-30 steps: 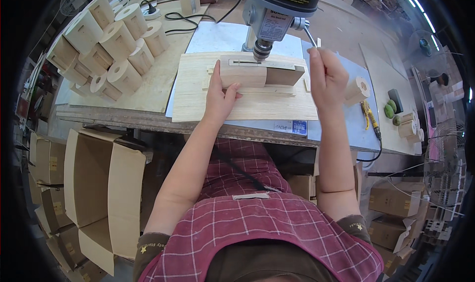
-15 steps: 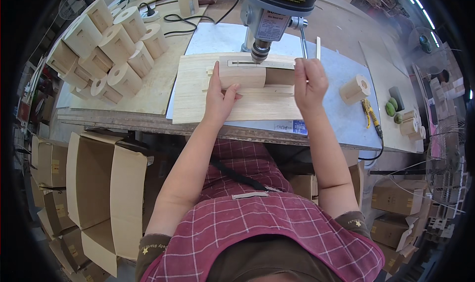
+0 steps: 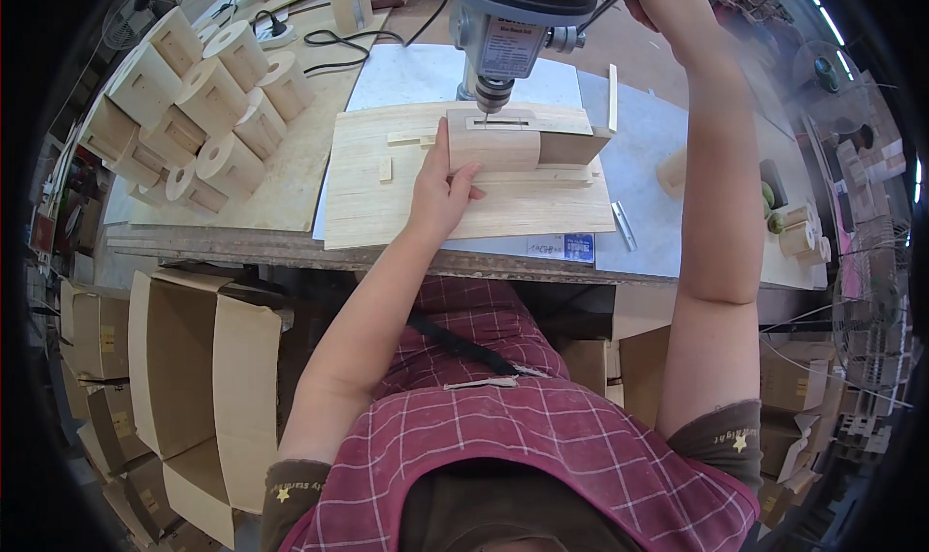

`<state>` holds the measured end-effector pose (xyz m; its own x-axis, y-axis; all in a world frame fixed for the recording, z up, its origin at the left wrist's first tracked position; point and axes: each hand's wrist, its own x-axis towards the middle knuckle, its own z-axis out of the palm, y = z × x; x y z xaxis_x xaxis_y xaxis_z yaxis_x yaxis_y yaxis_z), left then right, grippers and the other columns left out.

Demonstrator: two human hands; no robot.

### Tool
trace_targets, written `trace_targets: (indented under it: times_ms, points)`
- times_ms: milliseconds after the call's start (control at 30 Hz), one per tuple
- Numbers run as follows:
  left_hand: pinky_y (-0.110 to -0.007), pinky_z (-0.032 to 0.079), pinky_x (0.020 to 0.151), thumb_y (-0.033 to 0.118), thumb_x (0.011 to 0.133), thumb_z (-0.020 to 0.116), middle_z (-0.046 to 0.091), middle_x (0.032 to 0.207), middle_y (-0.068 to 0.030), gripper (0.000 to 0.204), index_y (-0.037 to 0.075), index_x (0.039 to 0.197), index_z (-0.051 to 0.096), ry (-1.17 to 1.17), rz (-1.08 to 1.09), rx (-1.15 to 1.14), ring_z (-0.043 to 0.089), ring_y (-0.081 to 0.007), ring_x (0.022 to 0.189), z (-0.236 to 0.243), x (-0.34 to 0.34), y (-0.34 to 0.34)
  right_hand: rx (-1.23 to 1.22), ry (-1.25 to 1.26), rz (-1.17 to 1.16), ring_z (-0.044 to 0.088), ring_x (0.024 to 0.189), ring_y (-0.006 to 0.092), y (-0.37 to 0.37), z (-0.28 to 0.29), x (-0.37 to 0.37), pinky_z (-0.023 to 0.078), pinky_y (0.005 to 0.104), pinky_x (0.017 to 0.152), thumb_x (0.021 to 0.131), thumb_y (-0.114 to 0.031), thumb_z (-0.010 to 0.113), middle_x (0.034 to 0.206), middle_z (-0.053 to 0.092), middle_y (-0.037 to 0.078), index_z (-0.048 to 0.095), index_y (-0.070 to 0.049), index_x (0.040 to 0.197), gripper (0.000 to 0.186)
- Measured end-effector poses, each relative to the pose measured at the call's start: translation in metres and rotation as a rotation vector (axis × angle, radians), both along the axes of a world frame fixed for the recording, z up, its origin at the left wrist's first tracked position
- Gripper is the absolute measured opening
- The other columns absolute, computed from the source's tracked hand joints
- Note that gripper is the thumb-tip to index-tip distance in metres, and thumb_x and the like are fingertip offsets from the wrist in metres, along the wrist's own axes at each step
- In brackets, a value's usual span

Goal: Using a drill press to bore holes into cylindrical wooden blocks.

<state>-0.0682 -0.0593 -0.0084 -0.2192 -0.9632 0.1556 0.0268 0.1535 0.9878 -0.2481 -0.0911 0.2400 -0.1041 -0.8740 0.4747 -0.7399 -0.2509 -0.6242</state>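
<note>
My left hand (image 3: 447, 192) grips a pale, rounded wooden block (image 3: 495, 151), thumb across its front and fingers along its left end. The block sits on a flat wooden board (image 3: 387, 208), against a strip with a narrow slot (image 3: 508, 123). Right over the slot's left part stands the bit in the chuck of a drill press (image 3: 494, 92); whether it touches wood I cannot tell. Up at the top right, my right hand (image 3: 663, 0) is closed round the end of the drill press lever (image 3: 602, 15), its fingers partly cut off by the picture's edge.
Several hollow wooden cylinders (image 3: 208, 92) are stacked at the left. A small wood piece (image 3: 386, 170) lies on the board, a metal strip (image 3: 624, 225) beside it. Green fruits (image 3: 771, 204) sit at the right. An open cardboard box (image 3: 184, 368) stands below the table.
My right hand has gone up and away to the right with the lever, which now points upward. The block and my left hand have shifted right along the board.
</note>
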Motion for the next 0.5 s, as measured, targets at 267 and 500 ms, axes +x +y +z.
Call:
trace_targets:
  times_ms: [267,500]
  points:
    - [-0.023,0.051,0.057,0.012,0.086,0.051,0.052,0.11,-0.0146,0.067,0.012,0.139,0.011,-0.041,0.033,-0.035,0.06,-0.0131,0.065,-0.008,0.0,-0.002,-0.31,0.041,0.089,0.041,0.051,0.0048,0.046,-0.068,-0.002,0.032,0.0215,0.048,0.087,-0.025,0.049,0.054,0.045,-0.001,0.057,-0.001,0.075,0.029]
    - [-0.024,0.053,0.058,0.003,0.083,0.052,0.041,0.119,-0.0174,0.068,0.006,0.138,0.012,-0.022,0.02,0.012,0.059,-0.0169,0.078,-0.001,-0.001,0.001,-0.507,-0.119,0.09,0.037,0.047,0.013,0.065,-0.136,0.016,0.031,0.0256,0.045,0.083,-0.008,0.055,0.055,0.043,0.006,0.052,-0.001,0.072,0.014]
